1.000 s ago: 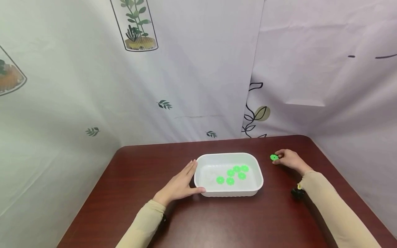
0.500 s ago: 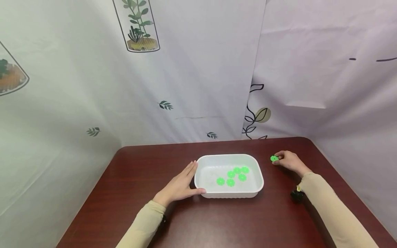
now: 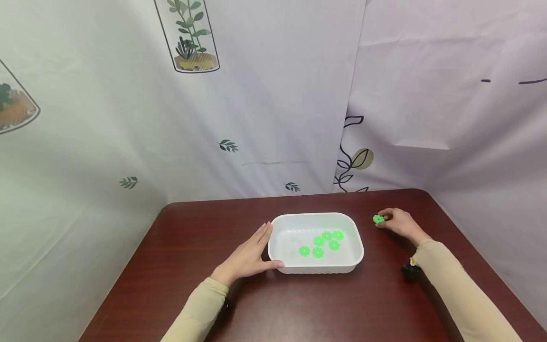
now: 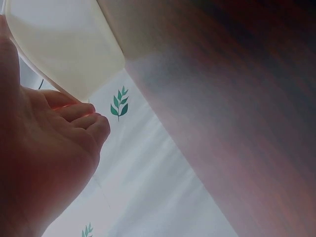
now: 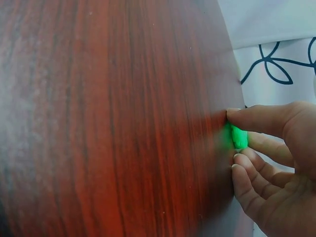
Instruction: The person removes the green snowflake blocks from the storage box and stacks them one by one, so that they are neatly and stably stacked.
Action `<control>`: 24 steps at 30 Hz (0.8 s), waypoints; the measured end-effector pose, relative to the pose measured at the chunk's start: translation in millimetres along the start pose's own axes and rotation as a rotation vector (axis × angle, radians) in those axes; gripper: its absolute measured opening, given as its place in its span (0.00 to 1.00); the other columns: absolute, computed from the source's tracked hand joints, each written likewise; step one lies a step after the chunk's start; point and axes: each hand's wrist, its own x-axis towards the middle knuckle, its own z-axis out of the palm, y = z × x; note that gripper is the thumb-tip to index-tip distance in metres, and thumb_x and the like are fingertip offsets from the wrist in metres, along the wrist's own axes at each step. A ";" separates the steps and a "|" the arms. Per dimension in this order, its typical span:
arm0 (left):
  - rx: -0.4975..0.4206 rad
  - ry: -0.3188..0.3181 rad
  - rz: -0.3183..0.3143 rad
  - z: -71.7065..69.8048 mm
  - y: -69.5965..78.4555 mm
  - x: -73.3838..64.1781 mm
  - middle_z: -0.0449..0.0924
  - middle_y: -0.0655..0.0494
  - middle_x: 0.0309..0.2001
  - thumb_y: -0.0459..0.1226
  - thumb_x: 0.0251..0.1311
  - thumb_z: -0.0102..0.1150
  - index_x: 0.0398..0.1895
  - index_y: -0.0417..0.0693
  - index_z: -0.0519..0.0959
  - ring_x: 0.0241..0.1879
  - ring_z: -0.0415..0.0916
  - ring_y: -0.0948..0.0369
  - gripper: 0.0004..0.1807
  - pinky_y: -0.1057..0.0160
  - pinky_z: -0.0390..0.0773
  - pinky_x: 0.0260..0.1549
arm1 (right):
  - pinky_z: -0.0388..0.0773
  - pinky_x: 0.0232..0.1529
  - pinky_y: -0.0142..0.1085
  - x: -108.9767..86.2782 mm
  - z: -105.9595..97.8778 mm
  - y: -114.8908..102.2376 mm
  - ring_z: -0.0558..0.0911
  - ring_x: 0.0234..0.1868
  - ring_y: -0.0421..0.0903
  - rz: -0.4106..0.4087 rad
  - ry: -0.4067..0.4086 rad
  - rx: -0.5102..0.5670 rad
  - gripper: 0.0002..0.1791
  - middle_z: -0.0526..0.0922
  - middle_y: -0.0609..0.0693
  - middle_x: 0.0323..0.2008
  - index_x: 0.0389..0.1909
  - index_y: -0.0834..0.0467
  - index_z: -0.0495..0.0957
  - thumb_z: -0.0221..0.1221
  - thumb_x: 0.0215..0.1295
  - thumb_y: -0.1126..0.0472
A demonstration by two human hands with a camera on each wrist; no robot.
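My right hand (image 3: 399, 223) is at the table's far right, pinching a green flower-shaped disc (image 3: 378, 219) between thumb and fingers, low at the table top. In the right wrist view the disc (image 5: 239, 137) shows edge-on as a bright green piece behind the thumb. My left hand (image 3: 247, 254) rests against the left end of a white plastic tray (image 3: 316, 269), fingers straight along its rim and thumb on the front rim. Inside the tray several green flower-shaped discs (image 3: 318, 252) lie flat, mostly in its right half. In the left wrist view the fingertips touch the tray's rim (image 4: 54, 89).
Everything stands on a dark red-brown wooden table (image 3: 325, 308). A white printed cloth (image 3: 273, 95) hangs behind it and along both sides, close to the table's edges. A small black object (image 3: 410, 271) sits beneath the right wrist.
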 end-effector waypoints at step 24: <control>-0.003 0.003 -0.001 -0.2 0.2 -0.9 0.45 0.46 0.80 0.71 0.55 0.59 0.80 0.37 0.49 0.79 0.45 0.52 0.63 0.51 0.60 0.70 | 0.76 0.44 0.49 1.7 -8.1 -1.8 0.79 0.43 0.58 -0.022 -0.026 -0.007 0.30 0.81 0.64 0.41 0.56 0.74 0.76 0.70 0.58 0.58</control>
